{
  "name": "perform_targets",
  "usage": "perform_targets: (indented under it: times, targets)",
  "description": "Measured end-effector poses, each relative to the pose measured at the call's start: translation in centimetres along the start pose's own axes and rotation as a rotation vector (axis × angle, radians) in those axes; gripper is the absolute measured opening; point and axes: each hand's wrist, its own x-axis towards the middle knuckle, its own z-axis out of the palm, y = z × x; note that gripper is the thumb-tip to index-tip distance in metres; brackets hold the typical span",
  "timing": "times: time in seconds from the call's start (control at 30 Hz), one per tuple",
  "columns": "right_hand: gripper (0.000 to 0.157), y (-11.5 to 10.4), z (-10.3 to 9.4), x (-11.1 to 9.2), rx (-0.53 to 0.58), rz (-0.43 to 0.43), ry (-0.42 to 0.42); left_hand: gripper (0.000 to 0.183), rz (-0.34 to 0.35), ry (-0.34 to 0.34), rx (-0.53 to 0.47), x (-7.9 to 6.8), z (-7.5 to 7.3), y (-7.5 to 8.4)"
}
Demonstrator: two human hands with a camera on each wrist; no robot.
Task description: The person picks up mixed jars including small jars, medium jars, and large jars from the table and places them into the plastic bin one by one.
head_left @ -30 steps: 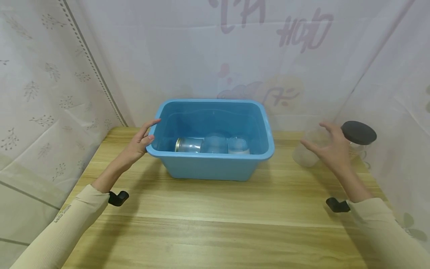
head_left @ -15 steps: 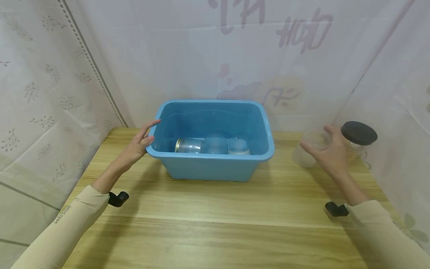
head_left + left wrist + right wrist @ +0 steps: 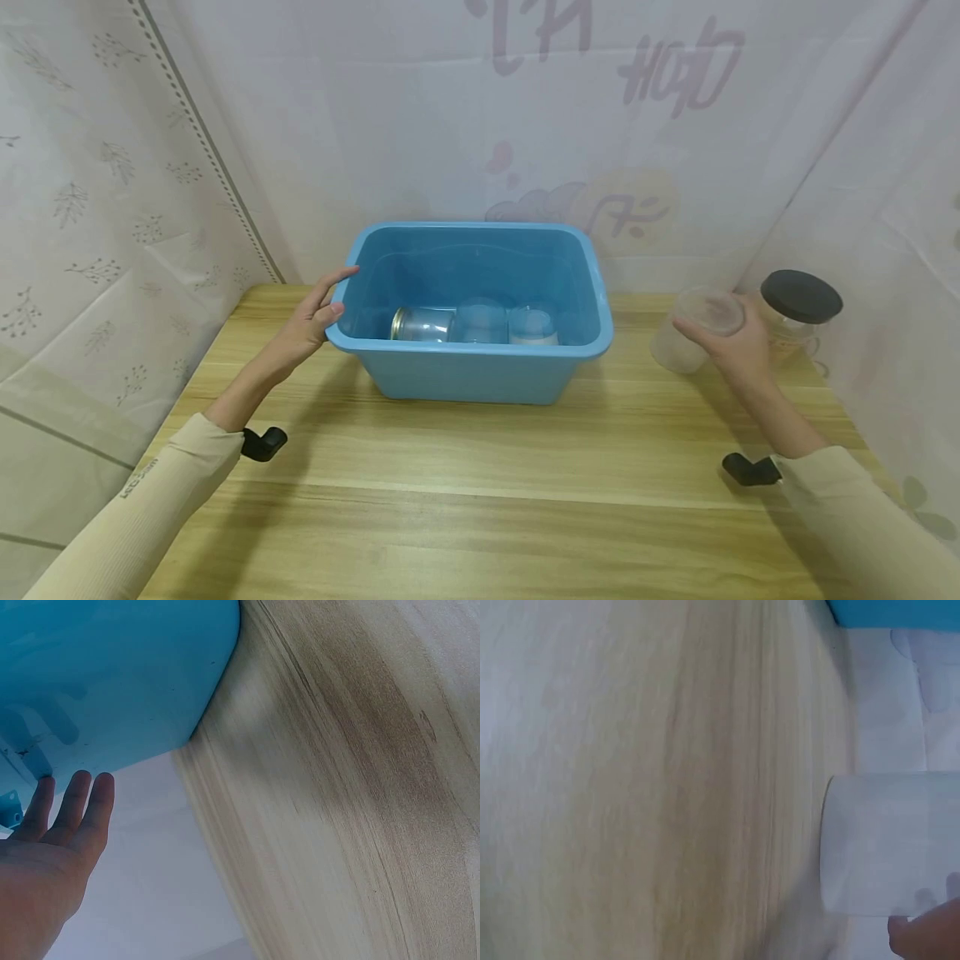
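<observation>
1. The wood-grain counter (image 3: 480, 508) fills the lower half of the head view.
2. The blue tub (image 3: 468, 375) stands mid-frame, its long side running left to right.
3. The black-lidded jar (image 3: 801, 298) stands at the right of the frame, just beyond the right hand (image 3: 735, 342).
4. The frosted container (image 3: 678, 346) is right of centre, with bare counter between it and the tub. Its long axis is roughly upright, and it lies directly at the right hand's upper left; the left hand (image 3: 303, 333) is well apart, across the tub.
5. The right hand is partly closed, thumb in front, fingers behind, gripping the frosted container near its top.
6. The left hand is spread, touching the tub's left rim; three straight fingers show along the outer wall.
7. Inside the tub, left to right, are a gold-lidded jar (image 3: 427, 325) on its side and two clear vessels (image 3: 482, 323).
</observation>
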Motion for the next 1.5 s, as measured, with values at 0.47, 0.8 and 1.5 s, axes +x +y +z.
perform_targets:
  times: [0.47, 0.8, 1.5]
  targets:
    - [0.076, 0.1, 0.1, -0.1, 0.079, 0.03, -0.021, 0.051, -0.008, -0.007, -0.007, -0.1, 0.0, 0.2]
    - [0.074, -0.2, -0.1, -0.2, 0.137, 0.014, -0.032, 0.053, -0.006, -0.005, 0.014, 0.0, 0.0, 0.1]
    - [0.076, -2.5, -1.1, 0.9, 0.171, -0.048, -0.079, 0.052, -0.007, 0.0, 0.0, 0.0, 0.1, 0.1]
